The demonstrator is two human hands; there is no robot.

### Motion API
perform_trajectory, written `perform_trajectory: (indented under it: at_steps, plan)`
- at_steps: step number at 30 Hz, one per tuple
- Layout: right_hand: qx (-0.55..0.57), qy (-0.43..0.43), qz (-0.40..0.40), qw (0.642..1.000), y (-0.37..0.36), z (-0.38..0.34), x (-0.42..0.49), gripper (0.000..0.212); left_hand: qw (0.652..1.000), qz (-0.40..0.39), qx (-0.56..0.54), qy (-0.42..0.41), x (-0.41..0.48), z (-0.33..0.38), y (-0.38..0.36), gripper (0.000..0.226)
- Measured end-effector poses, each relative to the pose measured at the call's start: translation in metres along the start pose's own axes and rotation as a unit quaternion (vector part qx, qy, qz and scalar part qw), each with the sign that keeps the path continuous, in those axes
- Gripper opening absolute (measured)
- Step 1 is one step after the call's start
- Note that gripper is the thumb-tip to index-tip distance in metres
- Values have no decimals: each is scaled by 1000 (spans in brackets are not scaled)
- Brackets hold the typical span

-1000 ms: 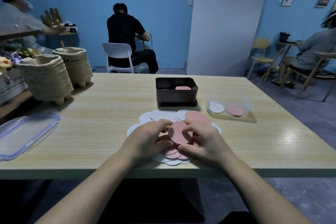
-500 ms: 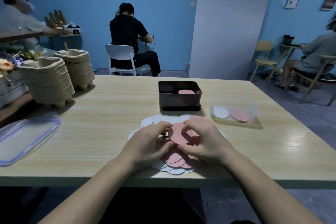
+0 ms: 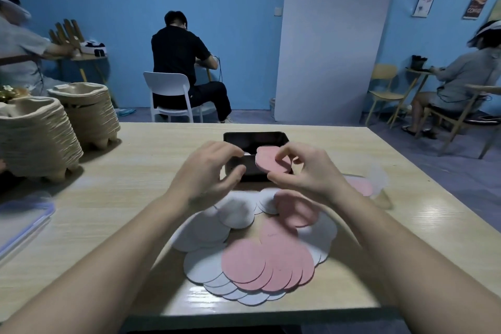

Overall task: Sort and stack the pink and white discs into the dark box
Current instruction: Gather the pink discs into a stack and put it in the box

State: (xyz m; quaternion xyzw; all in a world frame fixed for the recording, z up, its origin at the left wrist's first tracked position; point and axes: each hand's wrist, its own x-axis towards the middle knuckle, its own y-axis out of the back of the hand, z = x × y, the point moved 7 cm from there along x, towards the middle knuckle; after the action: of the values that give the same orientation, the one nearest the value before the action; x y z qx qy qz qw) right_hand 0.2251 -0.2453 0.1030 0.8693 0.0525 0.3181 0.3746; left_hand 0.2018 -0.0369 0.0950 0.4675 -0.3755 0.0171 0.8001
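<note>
— What's lying nearest?
— Discs (image 3: 257,260), pink and white, are lying fanned out on the table (image 3: 122,198).
— And the hands?
— The left hand (image 3: 208,171) is hovering loosely curled, gripping nothing. The right hand (image 3: 309,171) is pinching a pink disc (image 3: 267,160) over the near rim of the box (image 3: 254,137), just beyond.

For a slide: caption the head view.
Right hand holds pink discs over the dark box; left hand hovers alongside.

Wooden table (image 3: 130,171), two stacks of pulp trays (image 3: 35,141) at its left, blue-rimmed clear lid (image 3: 19,222) nearer, and behind them a person in black (image 3: 176,54) on a white chair (image 3: 168,89).
</note>
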Motion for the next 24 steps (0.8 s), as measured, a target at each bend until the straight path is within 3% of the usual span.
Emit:
perform_trajectory:
  at_steps: [5, 12, 17, 24]
  plan:
    - [0, -59, 17, 998, 5, 29, 47, 38, 999, 23, -10, 25, 27, -24, -14, 35]
    - [-72, -115, -24, 991, -17, 59, 81, 46, 998, 34, -23, 37, 20, -46, -41, 30]
    - [-173, -114, -36, 978, -24, 66, 94, 37, 999, 35, -23, 29, 19, -47, -46, 30]
    - [-233, -164, -97, 954, -28, 71, 100, 34, 999, 34, -17, 29, 18, -49, -46, 30]
